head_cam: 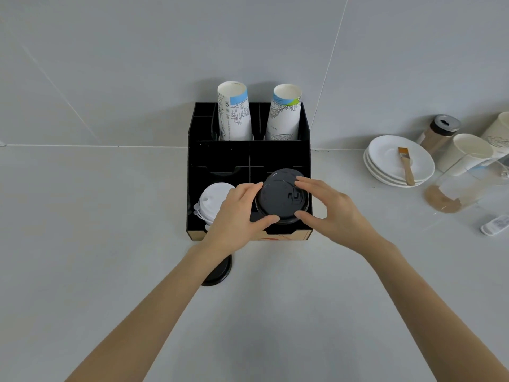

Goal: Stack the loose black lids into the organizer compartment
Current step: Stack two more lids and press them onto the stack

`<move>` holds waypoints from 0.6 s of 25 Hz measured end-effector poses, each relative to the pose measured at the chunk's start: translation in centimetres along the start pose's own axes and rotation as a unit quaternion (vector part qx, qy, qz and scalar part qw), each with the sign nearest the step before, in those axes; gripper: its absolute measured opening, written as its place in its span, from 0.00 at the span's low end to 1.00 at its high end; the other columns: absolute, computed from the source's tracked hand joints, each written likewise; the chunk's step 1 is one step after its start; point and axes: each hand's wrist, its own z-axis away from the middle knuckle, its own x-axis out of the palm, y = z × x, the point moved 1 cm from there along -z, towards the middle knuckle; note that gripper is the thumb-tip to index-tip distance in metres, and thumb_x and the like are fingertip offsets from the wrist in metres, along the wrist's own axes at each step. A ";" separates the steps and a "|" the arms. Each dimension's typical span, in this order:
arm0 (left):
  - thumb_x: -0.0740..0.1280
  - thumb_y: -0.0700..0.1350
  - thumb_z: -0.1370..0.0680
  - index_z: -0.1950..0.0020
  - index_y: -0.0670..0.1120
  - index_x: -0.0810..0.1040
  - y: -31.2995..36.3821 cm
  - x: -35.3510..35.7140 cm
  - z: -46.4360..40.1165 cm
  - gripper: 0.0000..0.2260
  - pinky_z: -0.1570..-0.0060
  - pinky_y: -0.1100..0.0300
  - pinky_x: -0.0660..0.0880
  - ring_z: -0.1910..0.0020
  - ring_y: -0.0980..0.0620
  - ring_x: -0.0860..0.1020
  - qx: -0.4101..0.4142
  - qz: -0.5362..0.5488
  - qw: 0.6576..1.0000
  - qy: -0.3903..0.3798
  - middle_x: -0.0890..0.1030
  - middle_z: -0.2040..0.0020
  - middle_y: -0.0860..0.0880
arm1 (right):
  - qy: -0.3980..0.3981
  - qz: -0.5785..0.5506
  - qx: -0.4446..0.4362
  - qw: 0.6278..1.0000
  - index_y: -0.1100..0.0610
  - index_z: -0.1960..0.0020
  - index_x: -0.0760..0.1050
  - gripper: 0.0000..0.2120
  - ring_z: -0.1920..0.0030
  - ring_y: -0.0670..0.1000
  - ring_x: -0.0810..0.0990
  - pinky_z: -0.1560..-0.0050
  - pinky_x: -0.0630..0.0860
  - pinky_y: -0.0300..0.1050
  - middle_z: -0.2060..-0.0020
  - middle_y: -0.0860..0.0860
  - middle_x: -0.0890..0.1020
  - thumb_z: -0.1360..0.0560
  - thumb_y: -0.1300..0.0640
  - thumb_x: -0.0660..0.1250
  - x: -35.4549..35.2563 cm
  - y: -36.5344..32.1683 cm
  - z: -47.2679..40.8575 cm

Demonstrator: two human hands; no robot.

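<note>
A black organizer (220,158) stands against the wall. Over its front right compartment sits a stack of black lids (281,198), tilted slightly toward me. My left hand (237,213) grips the stack's left and front rim with thumb and fingers. My right hand (327,208) holds the right rim, fingers on the far edge and thumb at the front. Another loose black lid (219,272) lies on the counter in front of the organizer, half hidden under my left wrist. White lids (212,201) fill the front left compartment.
Two stacks of paper cups (234,114) (285,117) stand in the organizer's rear slots. At the right are stacked white saucers (391,155) with a small brush (406,165), a shaker jar (439,133), paper cups (468,153) and a clear pitcher (465,186).
</note>
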 end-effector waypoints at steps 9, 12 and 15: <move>0.67 0.51 0.28 0.30 0.45 0.58 0.2 2.0 -4.0 0.31 0.34 0.54 0.63 0.33 0.47 0.62 -0.026 -0.031 0.999 0.005 0.65 0.32 0.45 | -0.031 0.027 0.007 0.999 0.57 0.32 0.62 0.27 0.31 0.50 0.65 0.37 0.56 0.31 0.30 0.52 0.66 0.28 0.58 0.66 -0.3 3.0 -3.6; 0.67 0.51 0.28 0.30 0.45 0.58 -0.1 2.5 -4.4 0.30 0.34 0.54 0.63 0.33 0.47 0.62 -0.038 -0.035 0.999 -0.006 0.65 0.32 0.44 | -0.039 0.029 0.014 0.999 0.57 0.32 0.61 0.27 0.31 0.52 0.65 0.35 0.58 0.35 0.30 0.53 0.66 0.28 0.59 0.66 0.2 3.7 -3.9; 0.67 0.51 0.28 0.30 0.45 0.58 -0.3 2.9 -4.7 0.30 0.34 0.53 0.64 0.33 0.47 0.63 -0.044 -0.029 0.999 -0.013 0.65 0.32 0.44 | -0.044 0.036 0.025 0.998 0.58 0.31 0.60 0.28 0.30 0.52 0.63 0.34 0.56 0.37 0.30 0.53 0.65 0.28 0.59 0.66 0.7 4.1 -4.1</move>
